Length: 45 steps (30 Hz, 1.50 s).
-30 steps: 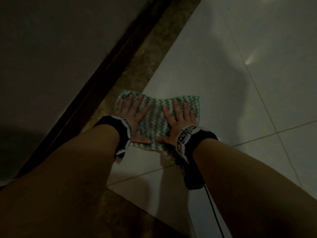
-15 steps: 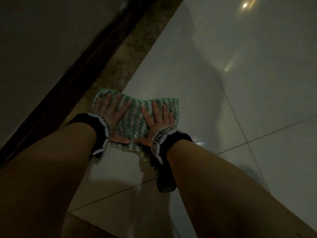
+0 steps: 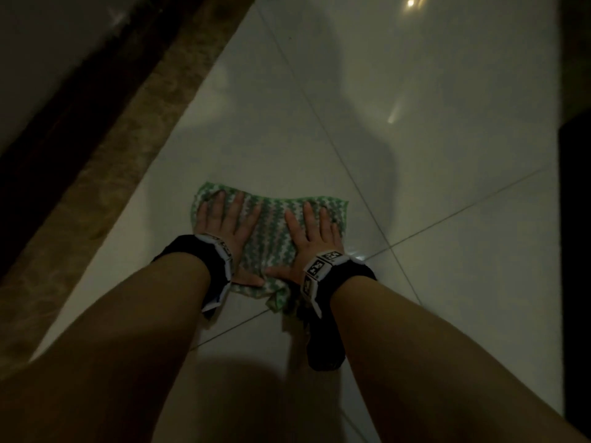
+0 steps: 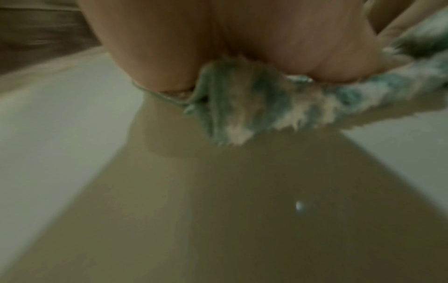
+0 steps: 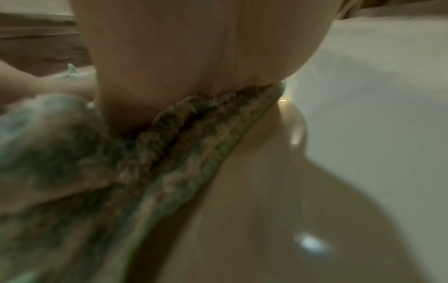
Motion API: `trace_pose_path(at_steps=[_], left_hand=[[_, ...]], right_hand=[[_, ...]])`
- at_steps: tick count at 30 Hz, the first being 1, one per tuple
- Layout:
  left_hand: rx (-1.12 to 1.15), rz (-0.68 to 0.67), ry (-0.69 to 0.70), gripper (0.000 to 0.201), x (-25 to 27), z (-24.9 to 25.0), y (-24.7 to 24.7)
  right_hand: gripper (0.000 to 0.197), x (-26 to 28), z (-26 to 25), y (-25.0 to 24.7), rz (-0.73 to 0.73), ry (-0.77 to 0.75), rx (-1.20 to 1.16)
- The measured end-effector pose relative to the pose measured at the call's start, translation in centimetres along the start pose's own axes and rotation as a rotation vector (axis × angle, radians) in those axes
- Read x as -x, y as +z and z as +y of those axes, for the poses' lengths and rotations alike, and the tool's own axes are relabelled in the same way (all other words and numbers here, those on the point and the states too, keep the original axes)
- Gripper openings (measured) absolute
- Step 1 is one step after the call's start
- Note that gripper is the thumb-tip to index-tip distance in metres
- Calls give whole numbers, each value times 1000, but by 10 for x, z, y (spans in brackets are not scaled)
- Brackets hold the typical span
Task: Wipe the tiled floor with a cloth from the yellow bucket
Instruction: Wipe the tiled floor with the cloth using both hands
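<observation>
A green and white patterned cloth (image 3: pixel 271 231) lies spread on the glossy white tiled floor (image 3: pixel 415 139). My left hand (image 3: pixel 224 222) presses flat on its left half, fingers straight and spread. My right hand (image 3: pixel 311 233) presses flat on its right half the same way, thumbs nearly meeting near the cloth's near edge. In the left wrist view the heel of the left hand (image 4: pixel 242 38) bears down on the bunched cloth (image 4: pixel 254 103). The right wrist view shows my right palm (image 5: pixel 194 57) on the rumpled cloth (image 5: pixel 169 153). The yellow bucket is out of view.
A brown marbled border strip (image 3: pixel 121 148) runs along the left, beside a dark skirting (image 3: pixel 64 100) and a wall. Grout lines cross the floor just right of the cloth. A dark upright edge (image 3: pixel 575 251) stands at the far right. The room is dim.
Both hands have slid the cloth off the brown border strip and onto the white tiles, toward me and to the right. The hands stay flat on it.
</observation>
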State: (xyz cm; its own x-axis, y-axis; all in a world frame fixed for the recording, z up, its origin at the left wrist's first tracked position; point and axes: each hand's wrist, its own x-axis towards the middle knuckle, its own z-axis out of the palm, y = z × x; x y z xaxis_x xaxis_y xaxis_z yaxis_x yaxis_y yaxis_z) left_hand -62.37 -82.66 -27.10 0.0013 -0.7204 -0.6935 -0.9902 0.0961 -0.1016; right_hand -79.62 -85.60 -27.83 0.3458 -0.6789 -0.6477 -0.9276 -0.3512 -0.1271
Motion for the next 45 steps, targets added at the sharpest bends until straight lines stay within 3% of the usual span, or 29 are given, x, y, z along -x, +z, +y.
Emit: trace_pose_path(at_steps=[11, 24, 32, 40, 45], left_hand=[[-109, 68, 200, 131, -17, 153, -34], [-174, 93, 466, 134, -5, 331, -41], [-285, 125, 620, 129, 30, 373, -30], [-409, 71, 800, 137, 62, 382, 1], [-530, 38, 889, 137, 90, 377, 25]], right_hand=[[116, 67, 138, 31, 26, 223, -167], [115, 170, 259, 80, -108, 561, -289], [113, 222, 267, 109, -141, 714, -363], [115, 273, 228, 155, -145, 822, -505], [115, 302, 197, 183, -237, 870, -529]])
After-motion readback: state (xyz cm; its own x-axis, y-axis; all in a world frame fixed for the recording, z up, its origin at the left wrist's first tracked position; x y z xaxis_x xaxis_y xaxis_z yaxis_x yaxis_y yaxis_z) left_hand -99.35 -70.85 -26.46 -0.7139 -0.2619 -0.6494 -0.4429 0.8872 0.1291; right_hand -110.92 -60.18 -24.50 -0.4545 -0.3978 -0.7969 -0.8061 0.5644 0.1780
